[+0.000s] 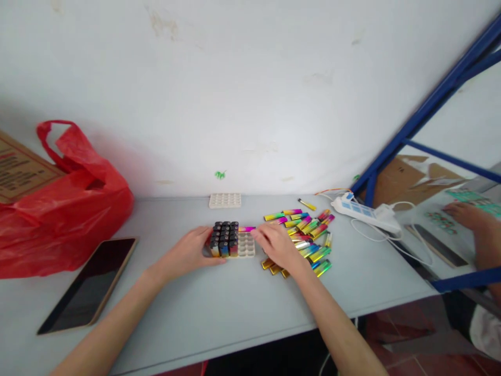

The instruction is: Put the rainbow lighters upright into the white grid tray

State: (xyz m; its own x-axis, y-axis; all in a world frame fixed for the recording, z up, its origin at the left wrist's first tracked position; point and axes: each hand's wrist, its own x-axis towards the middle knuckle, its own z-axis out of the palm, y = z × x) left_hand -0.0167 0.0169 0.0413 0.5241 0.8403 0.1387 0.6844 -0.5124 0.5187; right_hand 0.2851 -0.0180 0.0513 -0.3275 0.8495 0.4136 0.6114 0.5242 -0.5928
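Note:
A white tray (247, 247) with round cells lies on the grey table; its left part holds several upright lighters (224, 238) with black tops. My left hand (195, 249) is wrapped round the left side of this block, thumb along the near edge. Over the tray's right side, my right hand (274, 241) pinches the end of a pink lighter (246, 229), which lies sideways with its other end at the block. Loose shiny multicoloured lighters (309, 250) are piled right of and beneath my right hand.
Against the wall stands another white tray (225, 200). A red bag (74, 209), a box (23, 167) and a tablet (88, 287) are at left. At right are a power strip (366, 215) with cables, a blue frame (426, 104) and, beyond it, another person's hand (464, 215).

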